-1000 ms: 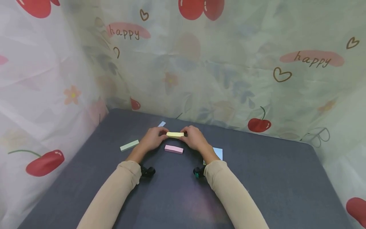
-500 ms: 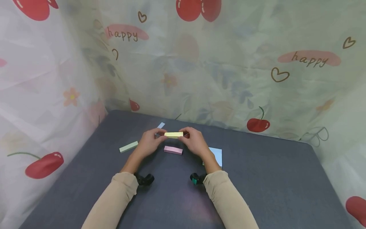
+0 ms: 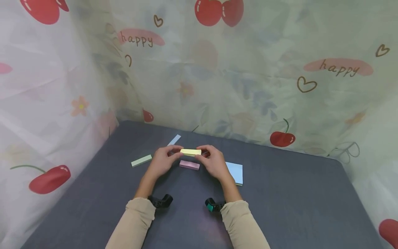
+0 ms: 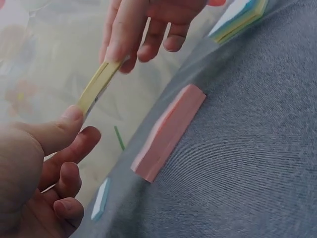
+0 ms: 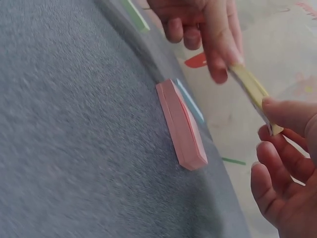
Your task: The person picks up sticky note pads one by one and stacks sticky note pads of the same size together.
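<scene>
A narrow yellow sticky note pad (image 3: 190, 152) is held level above the table between both hands. My left hand (image 3: 162, 161) pinches its left end with thumb and fingers, and my right hand (image 3: 213, 162) pinches the other end. In the left wrist view the yellow pad (image 4: 98, 85) is seen edge-on, off the cloth. Just below it on the table lies a pink sticky note pad (image 3: 189, 165), touched by neither hand; the right wrist view shows this pink pad (image 5: 181, 124) as a thick narrow strip.
A narrow green pad (image 3: 141, 160) lies left of the left hand, and a narrow blue pad (image 3: 174, 139) behind it. Beside the right wrist is a square light-blue pad (image 3: 235, 173). A dark grey cloth covers the table (image 3: 295, 193); a printed curtain (image 3: 242, 93) hangs behind it.
Both hands keep hold of the yellow pad and have drawn it nearer to the body, up off the table. More of the narrow blue pad and the square pad now shows.
</scene>
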`<state>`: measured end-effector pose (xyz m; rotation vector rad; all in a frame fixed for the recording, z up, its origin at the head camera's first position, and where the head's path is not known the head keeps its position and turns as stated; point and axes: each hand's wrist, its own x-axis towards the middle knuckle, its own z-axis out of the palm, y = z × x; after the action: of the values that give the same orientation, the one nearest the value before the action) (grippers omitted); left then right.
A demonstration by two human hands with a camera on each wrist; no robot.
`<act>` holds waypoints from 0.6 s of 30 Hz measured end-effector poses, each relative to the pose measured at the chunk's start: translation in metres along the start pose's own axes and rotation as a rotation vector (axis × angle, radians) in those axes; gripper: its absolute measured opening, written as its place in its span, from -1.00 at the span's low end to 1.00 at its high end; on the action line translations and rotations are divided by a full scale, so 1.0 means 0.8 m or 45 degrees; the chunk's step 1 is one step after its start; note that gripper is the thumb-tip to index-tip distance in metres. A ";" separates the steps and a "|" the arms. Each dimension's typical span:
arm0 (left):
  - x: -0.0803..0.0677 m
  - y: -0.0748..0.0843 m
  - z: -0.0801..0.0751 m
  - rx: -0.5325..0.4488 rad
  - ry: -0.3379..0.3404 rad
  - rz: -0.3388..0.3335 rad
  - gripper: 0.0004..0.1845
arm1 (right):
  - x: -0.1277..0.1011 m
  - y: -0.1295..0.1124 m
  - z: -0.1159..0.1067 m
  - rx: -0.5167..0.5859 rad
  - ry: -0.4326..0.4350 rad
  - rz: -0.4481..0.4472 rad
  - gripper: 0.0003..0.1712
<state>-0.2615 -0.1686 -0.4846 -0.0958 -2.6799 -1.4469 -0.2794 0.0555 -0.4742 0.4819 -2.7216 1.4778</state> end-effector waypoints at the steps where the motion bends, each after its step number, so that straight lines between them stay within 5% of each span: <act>1: -0.001 -0.001 0.001 -0.002 0.003 0.002 -0.65 | -0.002 0.001 0.002 0.010 0.006 -0.002 -0.63; 18: -0.004 -0.008 0.010 -0.092 0.027 0.006 -0.66 | -0.017 0.006 0.007 0.108 0.036 -0.004 -0.64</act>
<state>-0.2596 -0.1658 -0.4946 -0.0919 -2.6092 -1.5347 -0.2669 0.0566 -0.4834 0.4639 -2.6441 1.5922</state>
